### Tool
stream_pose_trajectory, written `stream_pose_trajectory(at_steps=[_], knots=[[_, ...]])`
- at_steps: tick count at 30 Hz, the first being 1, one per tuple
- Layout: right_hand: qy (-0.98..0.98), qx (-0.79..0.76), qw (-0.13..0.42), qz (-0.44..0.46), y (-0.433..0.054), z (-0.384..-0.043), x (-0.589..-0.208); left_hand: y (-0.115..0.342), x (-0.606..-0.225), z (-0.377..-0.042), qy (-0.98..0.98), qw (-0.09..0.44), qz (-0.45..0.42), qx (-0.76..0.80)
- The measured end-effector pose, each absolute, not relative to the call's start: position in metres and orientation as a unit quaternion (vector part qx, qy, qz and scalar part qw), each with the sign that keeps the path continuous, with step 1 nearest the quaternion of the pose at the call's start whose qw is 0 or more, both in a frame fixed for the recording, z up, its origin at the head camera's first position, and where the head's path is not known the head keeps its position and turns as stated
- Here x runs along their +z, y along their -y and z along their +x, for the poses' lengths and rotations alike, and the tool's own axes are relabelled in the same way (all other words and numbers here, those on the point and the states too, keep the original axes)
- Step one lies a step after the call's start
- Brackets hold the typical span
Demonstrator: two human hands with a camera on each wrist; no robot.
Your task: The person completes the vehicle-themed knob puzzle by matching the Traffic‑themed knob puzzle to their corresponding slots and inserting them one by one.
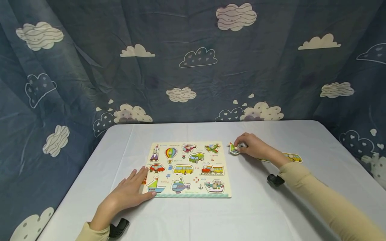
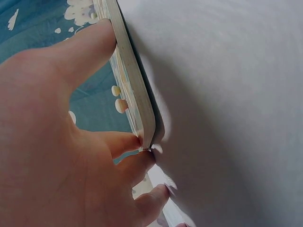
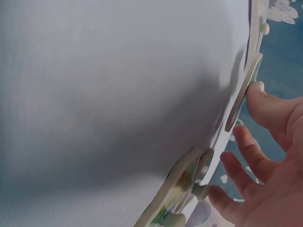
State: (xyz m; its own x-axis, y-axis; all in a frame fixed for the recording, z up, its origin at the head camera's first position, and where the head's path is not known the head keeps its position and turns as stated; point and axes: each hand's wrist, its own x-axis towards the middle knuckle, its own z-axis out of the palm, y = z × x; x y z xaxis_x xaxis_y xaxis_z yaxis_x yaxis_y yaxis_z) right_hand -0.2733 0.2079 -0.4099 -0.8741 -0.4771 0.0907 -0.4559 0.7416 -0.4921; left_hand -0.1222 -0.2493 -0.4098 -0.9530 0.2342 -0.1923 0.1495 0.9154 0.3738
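A cream puzzle board (image 1: 178,161) with pictures of vehicles lies on the white table. My left hand (image 1: 129,189) rests at its near left corner, fingers spread along the left side and thumb on the front edge. In the left wrist view, the thumb (image 2: 92,47) touches the board's edge (image 2: 135,85). Just right of the board, my right hand (image 1: 253,147) pinches a small puzzle piece (image 1: 233,149) with green and yellow on it, like a sailboat. In the right wrist view, that piece (image 3: 240,101) stands tilted at the thumb; the index finger is hidden.
A yellow vehicle piece (image 1: 292,157) lies beyond the right forearm, and another piece (image 1: 263,160) is partly covered by that arm. Black wrist cameras (image 1: 275,180) sit on both wrists. A dark blue cloth with clouds (image 1: 193,80) hangs behind the table (image 1: 193,221).
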Motion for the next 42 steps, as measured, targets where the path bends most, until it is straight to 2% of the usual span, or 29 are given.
stream_pose_trajectory(at_steps=[8,27,42], knots=[[-0.914,-0.27,-0.002,-0.302,-0.2,-0.263,-0.407,0.249,-0.41,-0.122,-0.973,0.119,0.096,0.175],[-0.888,-0.335,0.007,-0.316,-0.16,-0.234,-0.395,0.249,-0.412,-0.123,-0.973,0.119,0.093,0.172],[-0.872,-0.361,0.043,-0.327,-0.117,-0.222,-0.392,0.25,-0.413,-0.124,-0.974,0.118,0.093,0.171]])
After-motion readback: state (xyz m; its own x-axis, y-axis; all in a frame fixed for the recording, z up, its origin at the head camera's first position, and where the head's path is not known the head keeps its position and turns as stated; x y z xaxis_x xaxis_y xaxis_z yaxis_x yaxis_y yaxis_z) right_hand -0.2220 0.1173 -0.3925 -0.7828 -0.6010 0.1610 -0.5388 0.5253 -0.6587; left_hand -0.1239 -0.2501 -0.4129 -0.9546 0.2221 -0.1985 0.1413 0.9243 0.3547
